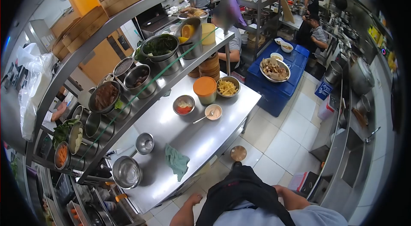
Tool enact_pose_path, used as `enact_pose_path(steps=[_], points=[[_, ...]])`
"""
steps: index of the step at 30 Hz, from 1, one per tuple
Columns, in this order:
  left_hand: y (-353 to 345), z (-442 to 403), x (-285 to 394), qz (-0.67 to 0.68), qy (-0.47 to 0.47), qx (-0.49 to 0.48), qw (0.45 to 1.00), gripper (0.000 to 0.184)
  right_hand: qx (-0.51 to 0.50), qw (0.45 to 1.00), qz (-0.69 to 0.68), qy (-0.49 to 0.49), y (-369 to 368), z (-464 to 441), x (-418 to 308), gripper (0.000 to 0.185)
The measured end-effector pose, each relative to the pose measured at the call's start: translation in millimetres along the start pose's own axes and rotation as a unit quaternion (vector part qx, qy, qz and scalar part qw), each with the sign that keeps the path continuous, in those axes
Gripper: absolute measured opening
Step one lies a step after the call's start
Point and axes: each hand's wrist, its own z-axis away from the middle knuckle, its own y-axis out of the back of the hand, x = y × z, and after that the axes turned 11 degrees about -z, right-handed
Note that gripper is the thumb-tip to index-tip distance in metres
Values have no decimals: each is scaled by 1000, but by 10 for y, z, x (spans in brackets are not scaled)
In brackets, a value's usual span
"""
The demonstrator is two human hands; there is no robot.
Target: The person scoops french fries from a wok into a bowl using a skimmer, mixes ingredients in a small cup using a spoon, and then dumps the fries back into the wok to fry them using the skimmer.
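Left hand (196,198) at bottom centre, right hand (280,191) lower right beside the apron (239,192); finger closure cannot be told. Nearby, lower centre, a green cloth (177,162) on the steel table (214,140): probably light, limp, best gathered by its middle.

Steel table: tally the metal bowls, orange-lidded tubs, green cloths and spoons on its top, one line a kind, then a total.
Metal bowls: 4
Orange-lidded tub: 1
Green cloth: 1
Spoon: 1
Total: 7
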Motion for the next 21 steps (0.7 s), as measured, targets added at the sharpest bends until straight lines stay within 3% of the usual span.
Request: enact_pose_path(steps=[1, 3, 7, 10, 12, 13, 15, 17, 18, 21], points=[[-14, 60, -69, 26, 18, 17, 999, 21, -1, 1000, -1, 1, -102, 100, -130, 59], [-57, 32, -181, 44, 30, 34, 998, 20, 116, 991, -53, -35, -314, 381, -524, 61], [-85, -44, -282, 84, 22, 27, 996, 24, 115, 982, -152, -11, -337, 180, -568, 61], [-14, 59, 18, 110, 65, 27, 991, 29, 105, 986, -132, -1, -512, 307, -763, 63], [-13, 101, 165, 72, 22, 34, 997, 30, 137, 983, -123, -13, -620, 424, -855, 63], [-9, 125, 253, 45, -18, 38, 998, 31, 125, 992, 14, 22, -409, 176, -754, 62], [11, 227, 453, 37, -28, 40, 998, 31, 136, 940, 299, 94, 120, -486, -426, 59], [-10, 115, 557, 29, -30, 30, 999, 32, 106, 909, 379, 138, 248, -358, -504, 55], [-13, 54, 603, 24, -28, 27, 999, 33, 69, 868, 460, 177, 308, -288, -507, 52], [26, -163, 825, 0, -22, 14, 1000, 34, 110, 830, 529, 139, 692, -815, -332, 46]])
